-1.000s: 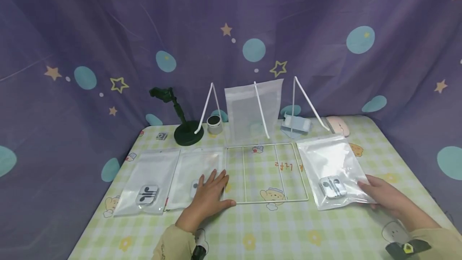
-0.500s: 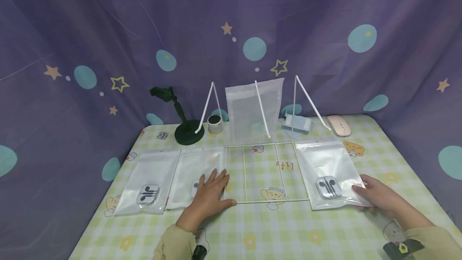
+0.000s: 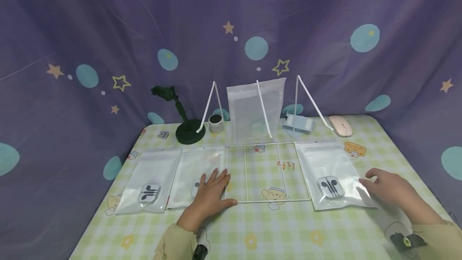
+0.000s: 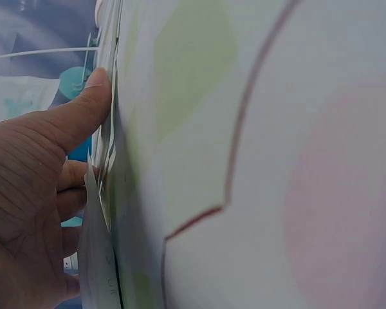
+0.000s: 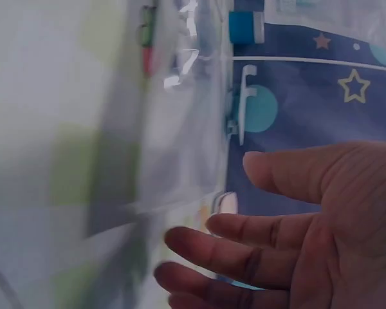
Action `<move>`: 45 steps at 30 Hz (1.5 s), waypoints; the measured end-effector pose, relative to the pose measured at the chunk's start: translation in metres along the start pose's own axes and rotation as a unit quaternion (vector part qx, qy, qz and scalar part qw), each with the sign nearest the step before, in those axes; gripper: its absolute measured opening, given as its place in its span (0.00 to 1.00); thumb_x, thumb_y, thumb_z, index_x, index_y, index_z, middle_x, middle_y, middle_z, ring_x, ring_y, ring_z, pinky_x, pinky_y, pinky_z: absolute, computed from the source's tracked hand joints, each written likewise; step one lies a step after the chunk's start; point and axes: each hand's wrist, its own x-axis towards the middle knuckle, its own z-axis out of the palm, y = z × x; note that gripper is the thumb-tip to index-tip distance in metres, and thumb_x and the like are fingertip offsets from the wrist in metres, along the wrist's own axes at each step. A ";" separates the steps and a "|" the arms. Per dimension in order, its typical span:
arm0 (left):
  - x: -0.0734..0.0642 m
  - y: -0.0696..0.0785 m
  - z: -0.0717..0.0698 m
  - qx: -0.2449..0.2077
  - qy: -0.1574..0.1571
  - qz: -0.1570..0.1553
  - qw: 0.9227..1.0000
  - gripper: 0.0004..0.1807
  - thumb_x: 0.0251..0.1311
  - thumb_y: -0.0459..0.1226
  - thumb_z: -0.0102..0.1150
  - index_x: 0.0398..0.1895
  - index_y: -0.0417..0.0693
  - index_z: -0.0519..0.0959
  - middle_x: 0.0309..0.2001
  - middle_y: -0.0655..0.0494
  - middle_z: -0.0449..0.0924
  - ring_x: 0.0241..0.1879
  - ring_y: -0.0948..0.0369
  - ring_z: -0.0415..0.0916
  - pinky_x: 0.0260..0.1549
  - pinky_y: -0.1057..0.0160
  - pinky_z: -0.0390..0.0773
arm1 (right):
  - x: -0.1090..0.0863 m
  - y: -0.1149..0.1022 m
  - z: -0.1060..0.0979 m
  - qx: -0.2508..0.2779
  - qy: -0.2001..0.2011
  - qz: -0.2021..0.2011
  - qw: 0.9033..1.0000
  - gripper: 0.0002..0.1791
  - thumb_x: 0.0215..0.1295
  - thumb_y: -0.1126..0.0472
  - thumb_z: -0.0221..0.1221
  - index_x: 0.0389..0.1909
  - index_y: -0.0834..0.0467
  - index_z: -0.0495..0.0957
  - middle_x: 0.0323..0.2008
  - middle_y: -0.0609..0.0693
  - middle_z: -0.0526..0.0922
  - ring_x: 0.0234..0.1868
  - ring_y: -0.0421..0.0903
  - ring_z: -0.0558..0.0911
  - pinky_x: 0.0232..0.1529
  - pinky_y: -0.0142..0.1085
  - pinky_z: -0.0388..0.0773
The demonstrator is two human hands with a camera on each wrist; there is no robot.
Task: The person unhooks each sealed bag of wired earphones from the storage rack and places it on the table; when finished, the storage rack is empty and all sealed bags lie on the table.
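Note:
My left hand (image 3: pixel 209 196) rests with spread fingers on a clear zip bag (image 3: pixel 200 161) and the left edge of a white wire display rack (image 3: pixel 260 202). In the left wrist view its thumb (image 4: pixel 93 106) lies along the rack's edge. My right hand (image 3: pixel 391 187) is just right of another zip bag (image 3: pixel 317 157), which lies flat and contains wired earphones in a square case (image 3: pixel 331 187). In the right wrist view the right fingers (image 5: pixel 231 257) are loosely bent, holding nothing, beside that bag. The earphones under my left hand are mostly hidden.
A third bagged earphone set (image 3: pixel 148 193) lies at the left. One bag (image 3: pixel 240 111) hangs from the rack's middle hook; bare hooks (image 3: pixel 315 101) flank it. Behind stand a dark green stand (image 3: pixel 190 133), a small canister (image 3: pixel 216 124), a pale blue box (image 3: pixel 298 123) and a mouse (image 3: pixel 340 126).
The right hand shifted the earphone bag left against the rack and laid it flat. It has let go and drawn slightly right. My left hand has stayed in place.

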 end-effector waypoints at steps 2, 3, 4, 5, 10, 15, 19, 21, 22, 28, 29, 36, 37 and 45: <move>0.000 0.000 0.000 0.002 0.000 0.000 1.000 0.49 0.53 0.62 0.63 0.72 0.45 0.64 0.74 0.49 0.56 0.74 0.44 0.46 0.65 0.33 0.42 | 0.002 -0.005 -0.004 0.000 0.012 -0.009 1.000 0.31 0.71 0.42 0.52 0.50 0.70 0.74 0.37 0.65 0.82 0.36 0.62 0.81 0.32 0.53 0.74; 0.000 -0.001 0.000 0.003 0.000 0.000 1.000 0.49 0.53 0.62 0.63 0.72 0.45 0.64 0.74 0.49 0.56 0.74 0.44 0.46 0.65 0.33 0.42 | 0.004 -0.008 -0.006 0.002 0.021 -0.016 1.000 0.31 0.71 0.43 0.52 0.50 0.70 0.74 0.38 0.65 0.82 0.37 0.63 0.81 0.33 0.54 0.74; 0.000 -0.001 0.000 0.003 0.000 0.000 1.000 0.49 0.53 0.62 0.63 0.72 0.45 0.64 0.74 0.49 0.56 0.74 0.44 0.46 0.65 0.33 0.42 | 0.006 -0.011 -0.006 0.003 0.031 -0.022 0.999 0.30 0.71 0.43 0.53 0.51 0.70 0.74 0.39 0.66 0.82 0.39 0.65 0.80 0.33 0.54 0.74; 0.001 -0.001 -0.001 0.004 0.001 0.001 1.000 0.49 0.53 0.62 0.63 0.72 0.45 0.64 0.74 0.49 0.56 0.74 0.44 0.46 0.65 0.32 0.43 | 0.008 -0.015 -0.006 0.005 0.042 -0.031 0.999 0.30 0.70 0.44 0.54 0.51 0.70 0.74 0.39 0.66 0.82 0.40 0.65 0.80 0.34 0.55 0.74; 0.001 -0.001 -0.003 0.001 0.005 0.004 1.000 0.48 0.53 0.62 0.64 0.72 0.44 0.64 0.74 0.48 0.57 0.74 0.43 0.47 0.65 0.32 0.43 | 0.019 -0.040 -0.004 0.021 0.085 -0.073 0.994 0.24 0.69 0.50 0.58 0.50 0.68 0.77 0.42 0.66 0.82 0.42 0.66 0.81 0.38 0.57 0.74; 0.002 -0.001 -0.003 0.002 0.002 0.005 1.000 0.48 0.53 0.62 0.64 0.72 0.45 0.64 0.74 0.49 0.56 0.74 0.44 0.46 0.66 0.32 0.42 | 0.031 -0.061 0.002 0.048 0.103 -0.119 0.986 0.20 0.69 0.53 0.58 0.48 0.66 0.78 0.44 0.65 0.83 0.42 0.63 0.82 0.40 0.57 0.75; 0.002 0.000 -0.003 0.004 0.002 0.007 1.000 0.48 0.53 0.62 0.64 0.72 0.45 0.64 0.74 0.49 0.56 0.74 0.44 0.46 0.66 0.33 0.42 | 0.038 -0.077 0.007 0.070 0.128 -0.161 0.976 0.18 0.69 0.55 0.58 0.50 0.64 0.79 0.49 0.64 0.82 0.45 0.63 0.81 0.44 0.57 0.76; 0.002 0.000 -0.003 0.001 0.004 0.009 1.000 0.48 0.53 0.62 0.64 0.72 0.44 0.64 0.74 0.49 0.56 0.74 0.43 0.47 0.66 0.32 0.42 | 0.042 -0.086 0.009 0.086 0.137 -0.177 0.971 0.18 0.69 0.55 0.58 0.53 0.64 0.78 0.52 0.63 0.81 0.48 0.64 0.80 0.45 0.57 0.76; 0.002 0.000 -0.003 0.001 0.005 0.010 1.000 0.48 0.53 0.62 0.64 0.72 0.44 0.64 0.74 0.48 0.57 0.74 0.43 0.47 0.65 0.32 0.42 | 0.045 -0.089 0.010 0.093 0.139 -0.184 0.969 0.19 0.70 0.55 0.58 0.54 0.63 0.78 0.53 0.63 0.80 0.49 0.64 0.80 0.46 0.57 0.76; 0.001 0.000 -0.004 0.001 0.012 0.011 1.000 0.48 0.53 0.61 0.64 0.71 0.44 0.65 0.74 0.48 0.57 0.73 0.42 0.48 0.65 0.32 0.43 | 0.065 -0.111 0.012 0.178 0.115 -0.213 0.954 0.24 0.71 0.54 0.57 0.62 0.62 0.71 0.59 0.62 0.76 0.54 0.63 0.78 0.50 0.56 0.76; 0.001 0.000 -0.004 0.003 0.012 0.011 1.000 0.48 0.53 0.61 0.64 0.71 0.44 0.65 0.74 0.48 0.57 0.73 0.43 0.48 0.65 0.32 0.43 | 0.069 -0.114 0.013 0.192 0.107 -0.218 0.951 0.25 0.71 0.54 0.57 0.64 0.63 0.70 0.60 0.63 0.75 0.55 0.63 0.78 0.51 0.55 0.76; 0.001 -0.001 -0.001 0.002 0.008 0.014 1.000 0.48 0.52 0.62 0.64 0.71 0.44 0.65 0.74 0.47 0.57 0.73 0.42 0.48 0.65 0.31 0.43 | 0.095 -0.134 0.013 0.301 0.033 -0.228 0.926 0.34 0.72 0.53 0.56 0.72 0.64 0.57 0.66 0.67 0.65 0.63 0.65 0.70 0.59 0.56 0.71; 0.001 -0.001 -0.001 0.001 0.008 0.014 1.000 0.48 0.52 0.62 0.64 0.71 0.44 0.65 0.74 0.47 0.57 0.73 0.42 0.48 0.65 0.31 0.43 | 0.097 -0.136 0.013 0.308 0.027 -0.227 0.923 0.35 0.72 0.53 0.55 0.73 0.63 0.55 0.67 0.68 0.64 0.64 0.66 0.68 0.59 0.56 0.70; -0.002 -0.001 0.000 0.009 0.009 0.015 1.000 0.49 0.52 0.63 0.64 0.71 0.44 0.66 0.73 0.47 0.58 0.73 0.42 0.49 0.65 0.31 0.44 | 0.113 -0.159 0.010 0.331 0.033 -0.224 0.916 0.42 0.71 0.53 0.57 0.77 0.60 0.45 0.72 0.67 0.54 0.69 0.67 0.61 0.62 0.59 0.65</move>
